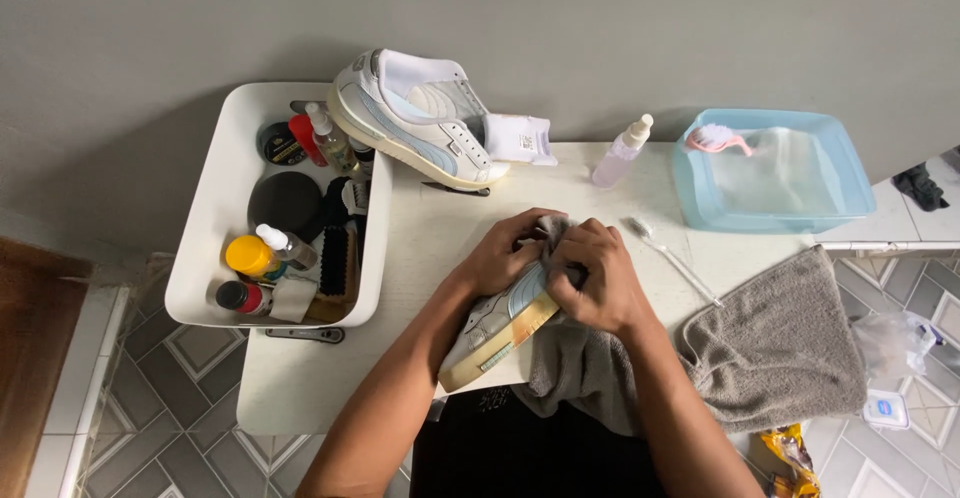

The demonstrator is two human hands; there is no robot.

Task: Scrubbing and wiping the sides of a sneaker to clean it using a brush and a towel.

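A white and pale blue sneaker (497, 330) lies on its side on the white table (300, 388), sole toward me. My left hand (502, 255) grips its upper from the left. My right hand (594, 276) presses a grey towel (770, 348) against the shoe's upper; the towel trails off to the right over the table edge. A second matching sneaker (415, 123) rests tilted on the rim of a white tub at the back.
The white tub (210, 198) on the left holds bottles, tins and brushes. A small spray bottle (622, 153), a toothbrush (672, 258) and a blue basin of water (770, 173) with a pink brush stand at the back right. Tiled floor surrounds the table.
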